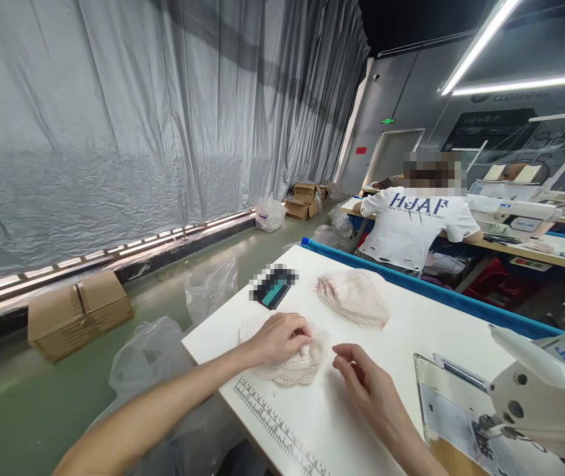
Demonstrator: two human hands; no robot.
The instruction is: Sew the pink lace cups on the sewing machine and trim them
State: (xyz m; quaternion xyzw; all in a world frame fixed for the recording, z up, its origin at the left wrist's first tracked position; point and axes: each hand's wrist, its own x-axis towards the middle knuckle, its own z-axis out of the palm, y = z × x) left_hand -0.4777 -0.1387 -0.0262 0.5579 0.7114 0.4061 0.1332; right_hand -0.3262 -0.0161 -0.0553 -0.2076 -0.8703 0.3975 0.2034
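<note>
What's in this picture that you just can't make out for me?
Lace part: head view, covered by the left hand; whether the fingertips pinch it is unclear.
Dark object's upper part: head view, pixelated.
Sewing machine's far side: head view, cut off by the right edge.
Ruler's near end: head view, cut off by the bottom edge.
Wall lettering: head view, too small and blurred.

On a white table (441,324), the person's left hand (282,340) rests on a cream knitted piece (306,367) — whether the bent fingers pinch it is unclear. The right hand (366,380), loosely curled, is just beside it. A second pale piece (356,297) lies beyond; a sewing machine (544,390) stands at right — a white-shirted co-worker (411,228) sits farther off.
</note>
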